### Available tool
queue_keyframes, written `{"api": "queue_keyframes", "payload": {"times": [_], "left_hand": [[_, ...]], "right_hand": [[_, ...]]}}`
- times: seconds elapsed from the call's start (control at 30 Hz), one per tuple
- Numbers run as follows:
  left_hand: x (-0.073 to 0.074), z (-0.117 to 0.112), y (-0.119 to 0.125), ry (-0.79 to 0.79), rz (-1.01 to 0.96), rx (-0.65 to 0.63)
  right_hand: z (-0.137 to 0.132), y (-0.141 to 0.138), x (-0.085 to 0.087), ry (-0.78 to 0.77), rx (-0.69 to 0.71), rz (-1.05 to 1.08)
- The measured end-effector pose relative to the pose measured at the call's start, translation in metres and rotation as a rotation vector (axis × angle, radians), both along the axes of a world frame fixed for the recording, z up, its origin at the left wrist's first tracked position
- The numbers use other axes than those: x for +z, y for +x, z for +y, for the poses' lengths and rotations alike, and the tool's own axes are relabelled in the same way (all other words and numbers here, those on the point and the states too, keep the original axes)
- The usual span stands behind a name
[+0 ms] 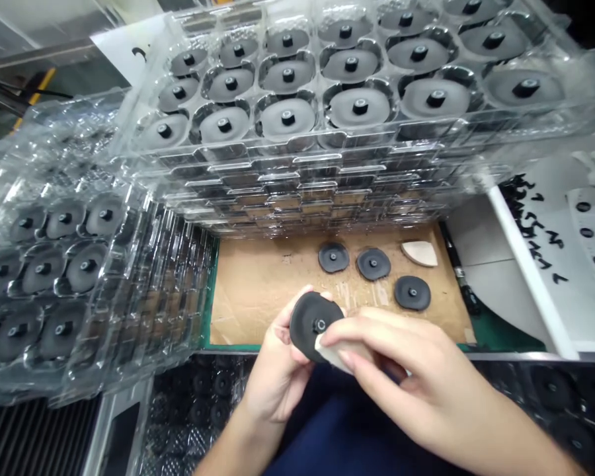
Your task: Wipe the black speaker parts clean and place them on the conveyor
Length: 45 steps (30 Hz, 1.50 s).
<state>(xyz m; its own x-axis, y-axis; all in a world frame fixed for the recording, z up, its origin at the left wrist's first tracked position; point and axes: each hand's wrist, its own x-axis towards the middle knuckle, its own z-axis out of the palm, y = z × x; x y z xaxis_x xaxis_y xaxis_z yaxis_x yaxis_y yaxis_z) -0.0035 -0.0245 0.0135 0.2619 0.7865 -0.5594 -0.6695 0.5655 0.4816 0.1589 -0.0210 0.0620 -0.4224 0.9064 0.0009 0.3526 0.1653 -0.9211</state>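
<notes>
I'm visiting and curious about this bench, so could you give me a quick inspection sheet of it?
surface: brown cardboard on a green mat
job's things: black disc in the left hand, with a pale pad pinched against it by the right hand; three more discs on the cardboard, one here
clutter: pale wedge; dark pen-like tool
hands: both bare, both at the disc
cables: thin dark lines at far upper left, unclear what they are
surroundings: stacked clear trays full of discs; handwritten white sheet
</notes>
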Motion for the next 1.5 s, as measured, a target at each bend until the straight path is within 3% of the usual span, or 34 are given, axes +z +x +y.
{"api": "queue_keyframes", "payload": {"times": [0.13,0.37,0.47,0.6,0.73,0.87,0.93,1.0,1.17,1.33,1.43,1.5], "left_hand": [[0.004,0.001,0.004,0.042,-0.014,-0.004],[0.003,0.001,-0.001,0.013,0.005,0.045],[0.002,0.002,-0.001,-0.006,0.035,0.059],[0.003,0.001,0.001,0.031,0.031,0.098],[0.004,0.001,0.001,-0.001,0.070,0.088],[0.004,0.003,0.002,0.007,0.069,0.107],[0.001,0.003,0.002,-0.010,0.068,0.083],[-0.002,0.001,0.001,-0.007,0.068,0.101],[-0.010,0.001,-0.005,-0.013,0.069,0.186],[-0.010,0.006,-0.009,-0.063,0.024,0.202],[-0.010,0.007,-0.008,-0.080,0.031,0.184],[-0.011,0.006,-0.005,-0.076,0.037,0.168]], "right_hand": [[0.004,0.007,0.008,0.063,-0.022,-0.054],[-0.002,-0.008,0.001,0.260,-0.149,-0.191],[-0.004,-0.009,0.001,0.187,-0.071,-0.101],[0.000,-0.009,0.000,0.207,-0.186,-0.159],[0.003,-0.011,-0.004,0.190,-0.086,-0.060],[0.004,-0.013,-0.006,0.116,-0.181,-0.106],[0.006,-0.014,-0.008,0.149,-0.137,-0.047],[0.011,-0.012,-0.014,0.125,-0.097,0.004],[0.019,-0.002,-0.060,-0.040,-0.352,-0.179],[-0.006,-0.003,-0.115,-0.114,-0.253,-0.192],[-0.009,0.001,-0.118,-0.124,-0.250,-0.190],[-0.001,0.003,-0.099,-0.109,-0.291,-0.172]]}}
